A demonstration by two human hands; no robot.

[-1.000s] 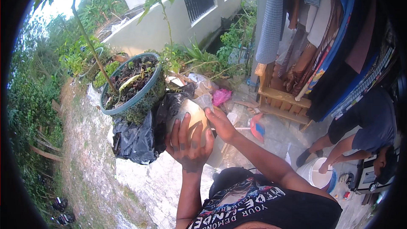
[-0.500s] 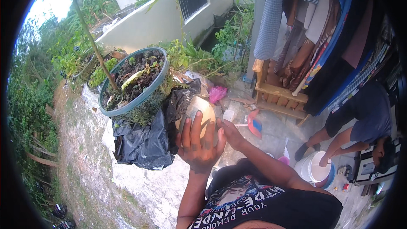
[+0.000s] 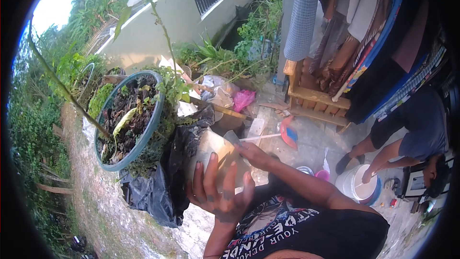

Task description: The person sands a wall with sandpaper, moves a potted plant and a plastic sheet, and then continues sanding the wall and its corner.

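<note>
My left hand (image 3: 221, 187) holds up a pale cream, smooth-faced block (image 3: 211, 145), its fingers spread round the near side. They hide much of the block, so its exact kind is unclear. Grey smears mark the fingers. Pinched in my right hand (image 3: 255, 155) is a small flat grey piece (image 3: 233, 138), at the block's right edge; whether they touch I cannot tell. Just left of the hands, black plastic sheeting (image 3: 158, 201) hangs below a round green-rimmed planter (image 3: 160, 97) with dark soil and a thin-stemmed plant.
Hanging clothes (image 3: 354, 43) crowd a wooden rack (image 3: 316, 97) at the right. Another person (image 3: 407, 129) bends with a hand in a white bucket (image 3: 342, 182). A red and blue dustpan-like thing (image 3: 289, 133) and pink plastic (image 3: 243, 100) lie on the ground. A pale wall (image 3: 167, 24) stands behind.
The view has shifted, and the planter now sits farther left and lower. The block has tilted in my left hand, and the grey piece in my right hand shows more plainly.
</note>
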